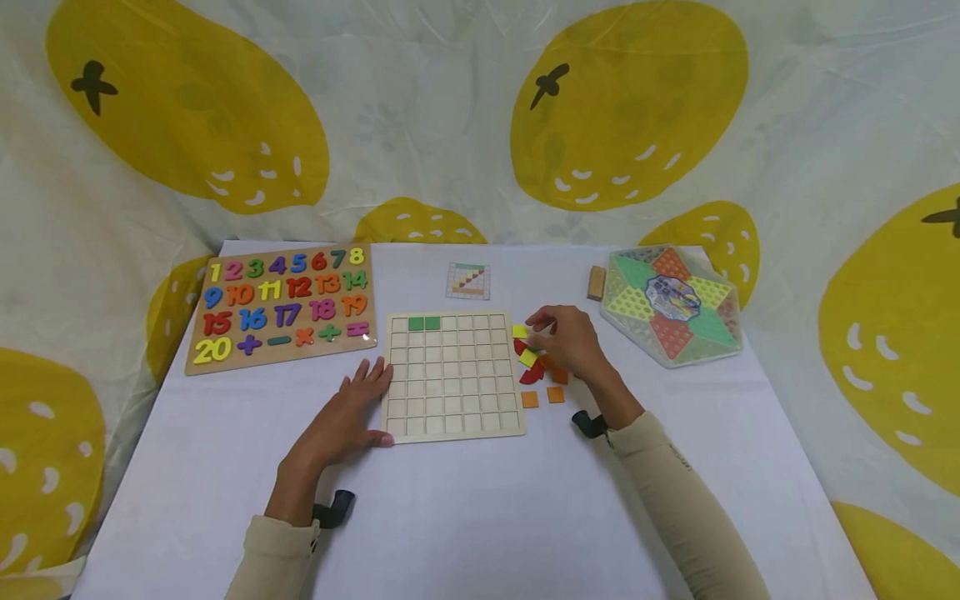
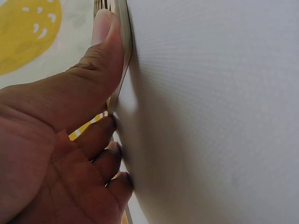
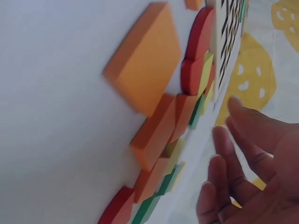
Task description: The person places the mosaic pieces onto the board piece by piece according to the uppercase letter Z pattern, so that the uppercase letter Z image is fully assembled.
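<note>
A wooden grid board point(image 1: 455, 380) lies flat on the table, two green square tiles point(image 1: 424, 323) in its top row. My left hand point(image 1: 348, 417) rests at its left side, fingers spread along the edge and thumb on the near corner; in the left wrist view the thumb point(image 2: 105, 46) lies against the board's edge. My right hand point(image 1: 568, 340) is over the loose pieces right of the board. Nothing shows between its thumb and fingers in the right wrist view. Below it lie yellow tiles point(image 1: 528, 357), red curved pieces point(image 1: 532, 374) and orange tiles point(image 1: 530, 399); some are hidden beneath the hand.
Behind the board lies a small pattern card point(image 1: 468, 281). A number puzzle board point(image 1: 281, 308) is at the left. At the right are a wooden block point(image 1: 596, 283) and a hexagonal Chinese checkers box point(image 1: 672, 305). A fruit-print cloth point(image 1: 435, 108) hangs behind the table.
</note>
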A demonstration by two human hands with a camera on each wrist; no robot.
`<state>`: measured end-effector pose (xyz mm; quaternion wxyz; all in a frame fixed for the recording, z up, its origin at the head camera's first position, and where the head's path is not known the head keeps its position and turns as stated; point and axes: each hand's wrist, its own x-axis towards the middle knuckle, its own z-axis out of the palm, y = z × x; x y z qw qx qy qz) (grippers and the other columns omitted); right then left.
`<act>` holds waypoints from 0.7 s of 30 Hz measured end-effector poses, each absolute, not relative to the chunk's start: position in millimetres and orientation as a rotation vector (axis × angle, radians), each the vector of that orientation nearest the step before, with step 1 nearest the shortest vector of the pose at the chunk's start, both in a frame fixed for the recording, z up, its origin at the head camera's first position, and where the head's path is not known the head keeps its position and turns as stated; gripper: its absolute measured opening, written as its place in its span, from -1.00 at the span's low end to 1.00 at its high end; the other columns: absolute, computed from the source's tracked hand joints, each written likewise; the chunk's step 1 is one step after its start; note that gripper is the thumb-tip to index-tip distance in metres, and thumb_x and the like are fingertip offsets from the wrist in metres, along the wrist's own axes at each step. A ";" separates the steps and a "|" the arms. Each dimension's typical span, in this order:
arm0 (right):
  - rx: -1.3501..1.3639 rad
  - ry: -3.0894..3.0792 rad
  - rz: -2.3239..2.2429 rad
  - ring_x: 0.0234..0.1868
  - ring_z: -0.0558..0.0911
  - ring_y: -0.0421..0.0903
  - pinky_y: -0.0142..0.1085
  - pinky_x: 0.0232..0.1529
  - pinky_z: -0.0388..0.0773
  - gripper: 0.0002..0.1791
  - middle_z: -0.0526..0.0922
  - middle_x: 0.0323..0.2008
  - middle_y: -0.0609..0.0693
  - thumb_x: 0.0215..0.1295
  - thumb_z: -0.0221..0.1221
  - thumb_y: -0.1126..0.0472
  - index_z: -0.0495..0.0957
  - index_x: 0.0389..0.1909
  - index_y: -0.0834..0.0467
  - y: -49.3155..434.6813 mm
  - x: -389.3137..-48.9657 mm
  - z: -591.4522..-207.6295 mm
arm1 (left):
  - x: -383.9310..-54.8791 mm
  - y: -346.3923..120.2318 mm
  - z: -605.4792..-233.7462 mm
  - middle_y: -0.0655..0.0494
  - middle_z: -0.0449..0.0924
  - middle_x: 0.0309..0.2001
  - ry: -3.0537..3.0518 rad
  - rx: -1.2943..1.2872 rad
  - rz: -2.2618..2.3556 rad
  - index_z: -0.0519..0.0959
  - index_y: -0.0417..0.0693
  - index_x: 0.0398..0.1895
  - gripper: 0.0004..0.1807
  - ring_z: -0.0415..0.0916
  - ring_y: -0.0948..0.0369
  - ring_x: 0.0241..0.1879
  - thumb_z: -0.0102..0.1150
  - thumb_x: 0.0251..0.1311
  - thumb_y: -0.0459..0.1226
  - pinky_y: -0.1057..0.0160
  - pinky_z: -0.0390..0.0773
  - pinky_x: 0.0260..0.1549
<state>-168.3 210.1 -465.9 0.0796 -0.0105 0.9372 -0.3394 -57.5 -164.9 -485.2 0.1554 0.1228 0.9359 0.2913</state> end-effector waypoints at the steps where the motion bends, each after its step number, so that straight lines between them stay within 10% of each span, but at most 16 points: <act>1: -0.016 2.800 -0.991 -0.09 0.58 0.05 -0.14 -0.06 0.61 -0.75 0.74 -0.09 0.05 0.31 0.46 0.19 0.76 -0.02 0.07 211.0 -168.5 -466.8 | -57.4 -164.9 -485.4 -0.11 -0.07 0.72 2.681 0.353 0.836 0.11 -0.12 0.70 0.29 -0.23 -0.20 0.73 0.72 -0.11 -0.21 -0.32 -0.09 0.66; 11: 0.017 2.793 -0.824 -0.03 0.55 0.08 -0.08 0.02 0.59 -0.78 0.69 -0.13 0.08 0.29 0.49 0.15 0.77 -0.08 0.08 214.7 -169.4 -473.1 | -57.5 -165.1 -486.8 -0.12 -0.05 0.72 2.690 0.357 0.840 0.12 -0.12 0.69 0.29 -0.22 -0.21 0.73 0.73 -0.11 -0.20 -0.33 -0.08 0.65; 21: -0.035 2.782 -0.866 -0.27 0.56 0.04 -0.24 -0.32 0.56 -0.80 0.66 -0.32 0.07 0.27 0.51 0.16 0.66 -0.24 0.07 218.1 -171.9 -469.2 | -57.1 -165.9 -486.9 -0.12 -0.06 0.72 2.692 0.359 0.845 0.12 -0.12 0.69 0.30 -0.22 -0.21 0.73 0.73 -0.13 -0.22 -0.32 -0.09 0.66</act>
